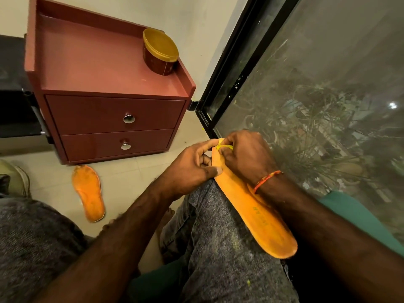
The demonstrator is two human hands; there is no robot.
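Insole, orange foam (258,217), lies along right thigh (218,243) for support; left hand (190,169) curls round its toe edge, steadying it; right hand (247,156) pinches thin yellow strip (226,146) there, possibly glue film.

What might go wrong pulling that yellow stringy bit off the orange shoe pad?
The yellow strip pinched by the right hand might snap, or tear the insole at the toe end the left hand holds. The insole only lies on the knee, so a hard tug might slide it off. The other insole on the floor might get stepped on.
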